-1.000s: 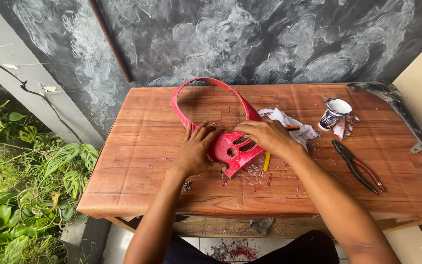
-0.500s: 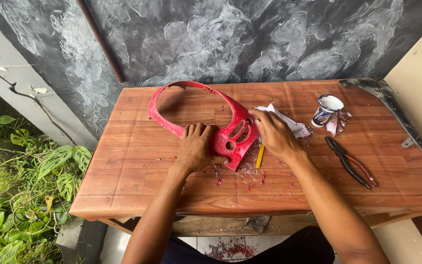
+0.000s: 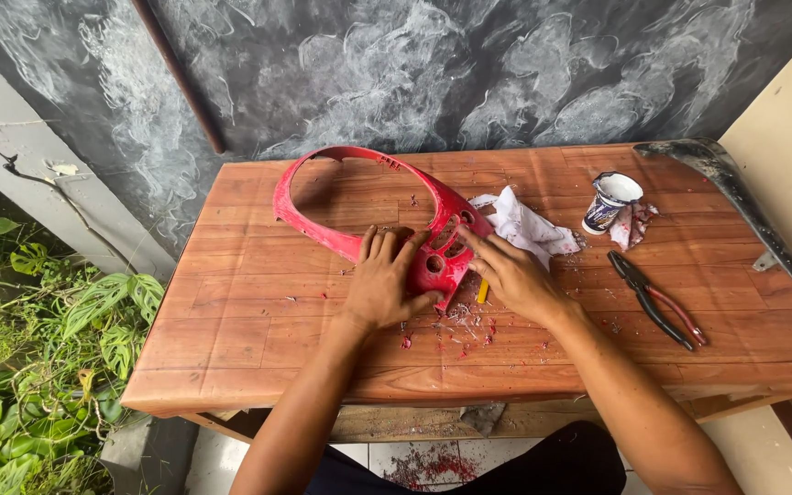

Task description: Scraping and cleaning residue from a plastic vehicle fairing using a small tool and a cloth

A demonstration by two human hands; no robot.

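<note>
Where the red plastic cover (image 3: 368,197) lies flat on the wooden table (image 3: 231,321), the left hand (image 3: 385,284) presses on its perforated end, fingers spread, thumb hooked against the near edge. Just right, the right hand (image 3: 511,275) rests fingertips on the same end, loosely curled over a yellow tool (image 3: 483,291). White rag (image 3: 526,225), cup (image 3: 609,202) and pliers (image 3: 657,301) lie beyond.

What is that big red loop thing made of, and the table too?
The red loop looks like moulded plastic, painted glossy red; small red chips lie near it. The table looks like wood, with brown plank lines and grain, though it could be a printed surface.
</note>
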